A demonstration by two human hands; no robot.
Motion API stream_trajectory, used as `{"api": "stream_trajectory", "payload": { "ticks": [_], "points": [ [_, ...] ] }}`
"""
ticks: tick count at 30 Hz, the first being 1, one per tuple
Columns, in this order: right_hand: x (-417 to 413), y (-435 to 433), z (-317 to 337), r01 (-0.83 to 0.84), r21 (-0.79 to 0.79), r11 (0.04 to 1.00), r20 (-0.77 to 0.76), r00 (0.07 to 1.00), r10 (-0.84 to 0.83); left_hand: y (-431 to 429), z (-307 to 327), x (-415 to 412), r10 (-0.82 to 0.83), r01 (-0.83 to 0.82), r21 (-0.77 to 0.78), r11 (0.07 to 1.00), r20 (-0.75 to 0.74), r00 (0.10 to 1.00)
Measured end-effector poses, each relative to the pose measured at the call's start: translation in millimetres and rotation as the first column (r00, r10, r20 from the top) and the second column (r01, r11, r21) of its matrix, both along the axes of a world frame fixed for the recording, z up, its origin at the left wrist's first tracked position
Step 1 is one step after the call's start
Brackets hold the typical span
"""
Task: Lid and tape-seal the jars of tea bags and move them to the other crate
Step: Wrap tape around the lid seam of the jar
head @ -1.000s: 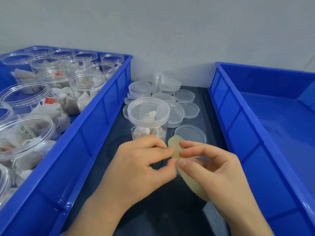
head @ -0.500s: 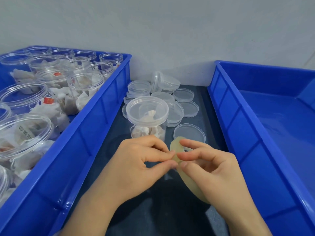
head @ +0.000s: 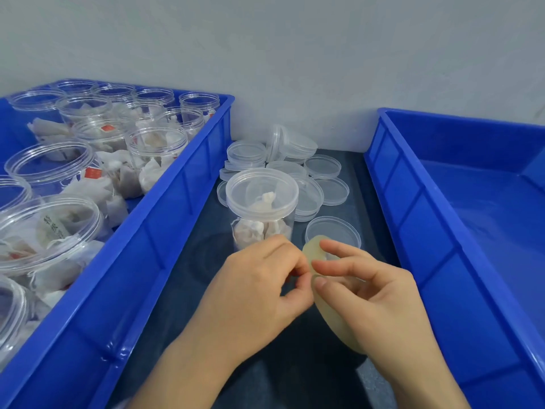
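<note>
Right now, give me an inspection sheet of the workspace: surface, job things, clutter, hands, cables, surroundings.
Surface: dark tabletop between two crates, bare near the front.
Job's things: lidded jar of tea bags upright on the tabletop; tape roll held on edge in front of it; left crate full of open jars of tea bags; right crate holds no jars in the part seen.
Clutter: loose lids piled behind the jar, one lying apart beside it.
Hands: left hand pinching at the roll's edge; right hand gripping the roll.
Cables: nothing seen.
Surroundings: plain pale wall behind.
</note>
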State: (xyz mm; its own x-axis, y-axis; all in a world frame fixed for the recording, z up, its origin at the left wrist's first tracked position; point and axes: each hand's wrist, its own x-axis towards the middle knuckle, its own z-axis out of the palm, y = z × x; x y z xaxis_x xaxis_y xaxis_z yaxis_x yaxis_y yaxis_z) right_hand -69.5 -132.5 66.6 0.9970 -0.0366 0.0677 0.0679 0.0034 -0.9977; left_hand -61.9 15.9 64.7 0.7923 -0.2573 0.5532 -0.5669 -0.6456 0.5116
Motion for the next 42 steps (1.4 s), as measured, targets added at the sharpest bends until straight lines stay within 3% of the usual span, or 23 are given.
{"api": "stream_trajectory", "payload": {
  "ticks": [6,10,13,16,21,33,42],
  "points": [
    [0,0,-1,-0.010,-0.081,0.997,0.002,1.000,0.010,-3,0,0,0.008,-0.007,0.059,0.998,-0.023,1.000],
    [-2,1,2,-0.043,-0.075,0.996,0.005,0.999,0.044,-5,-2,-2,0.040,-0.035,0.045,0.998,-0.124,0.992],
    [-3,0,5,-0.059,-0.030,0.998,-0.003,0.998,0.059,-2,-1,0,0.066,-0.074,-0.039,0.997,-0.182,0.981],
    [-4,-1,6,-0.072,0.022,0.997,-0.017,0.997,0.072,6,2,5,0.121,-0.143,-0.214,0.966,-0.116,0.986],
    [-5,-4,9,-0.074,0.093,0.993,0.007,0.997,0.074,8,0,2,-0.215,0.133,-0.407,0.904,-0.162,0.963],
    [-5,-2,5,-0.051,0.035,0.998,0.017,0.999,0.050,8,1,3,-0.097,0.093,-0.158,0.983,-0.021,0.995],
    [-5,-3,-3,-0.077,-0.165,0.983,0.056,0.995,0.087,-2,-2,-2,0.016,-0.013,0.015,1.000,-0.177,0.984]
  ]
}}
